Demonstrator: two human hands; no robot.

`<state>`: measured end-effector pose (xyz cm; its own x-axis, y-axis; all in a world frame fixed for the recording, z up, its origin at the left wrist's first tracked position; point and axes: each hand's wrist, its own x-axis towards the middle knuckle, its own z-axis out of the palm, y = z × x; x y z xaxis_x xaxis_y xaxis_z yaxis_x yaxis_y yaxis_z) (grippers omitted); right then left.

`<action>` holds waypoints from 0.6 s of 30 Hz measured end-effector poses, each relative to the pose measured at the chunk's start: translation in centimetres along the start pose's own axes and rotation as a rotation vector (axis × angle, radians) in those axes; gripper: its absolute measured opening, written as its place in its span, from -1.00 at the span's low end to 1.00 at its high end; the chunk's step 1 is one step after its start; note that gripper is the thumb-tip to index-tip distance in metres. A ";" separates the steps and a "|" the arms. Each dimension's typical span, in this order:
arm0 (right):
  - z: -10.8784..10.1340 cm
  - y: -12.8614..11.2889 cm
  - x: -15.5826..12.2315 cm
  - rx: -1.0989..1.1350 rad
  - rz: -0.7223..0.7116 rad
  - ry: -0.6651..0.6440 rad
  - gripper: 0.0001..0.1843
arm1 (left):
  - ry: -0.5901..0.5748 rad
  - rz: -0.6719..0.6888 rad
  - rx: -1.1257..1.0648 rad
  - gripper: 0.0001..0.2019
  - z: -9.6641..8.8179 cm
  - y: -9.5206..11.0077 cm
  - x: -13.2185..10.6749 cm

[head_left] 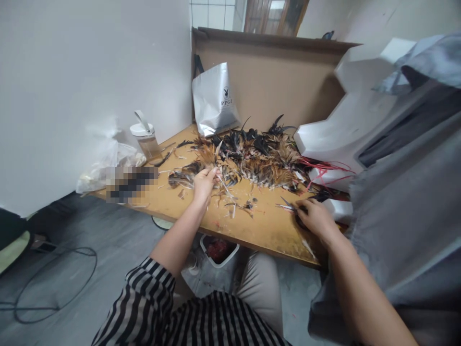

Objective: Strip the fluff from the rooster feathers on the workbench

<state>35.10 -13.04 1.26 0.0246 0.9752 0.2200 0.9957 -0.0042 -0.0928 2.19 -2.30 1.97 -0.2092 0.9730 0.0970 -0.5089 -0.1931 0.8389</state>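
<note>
Head view: the feather pile (pixel 259 161) spreads across the middle of the frame on the wooden table (pixel 273 230). Its brown, tan and glossy black plumes are tangled together, with some pale quills showing. The left hand (pixel 204 183) reaches to the pile's left edge, fingers pinched shut on a few plumes there. The right hand (pixel 317 217), lower right of centre, is closed around a thin pointed metal tool (pixel 288 205); whether it is scissors or tweezers I cannot tell. Only small scraps (pixel 241 206) lie on the bare wood between the hands, so I judge most of the pile unhandled. Red cords (pixel 324 168) trail at the pile's right.
</note>
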 end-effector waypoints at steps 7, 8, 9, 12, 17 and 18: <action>0.4 0.0 0.3 -0.021 0.002 -0.124 -0.66 | 0.009 0.036 0.004 -0.81 -0.2 0.0 0.2; 0.3 0.1 0.2 -0.033 0.027 -0.117 -0.66 | 0.016 0.041 0.005 -0.81 -0.3 0.1 0.3; 0.2 0.2 0.2 -0.048 0.060 -0.115 -0.65 | 0.023 0.044 0.007 -0.81 -0.4 0.2 0.4; -0.3 0.4 -0.3 -0.081 0.158 -0.149 -0.62 | 0.034 0.044 0.016 -0.79 -0.7 0.5 0.5; -1.0 -0.2 -1.2 -0.101 0.162 -0.179 -0.63 | 0.043 0.046 -0.003 -0.80 -0.7 0.8 0.6; -1.1 -0.4 -1.4 -0.111 0.161 -0.178 -0.63 | 0.041 0.051 -0.011 -0.80 -0.6 0.8 0.6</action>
<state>34.78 -14.59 2.04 0.1768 0.9836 0.0359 0.9842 -0.1768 -0.0034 1.15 -1.98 2.38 -0.2688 0.9561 0.1171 -0.5056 -0.2435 0.8277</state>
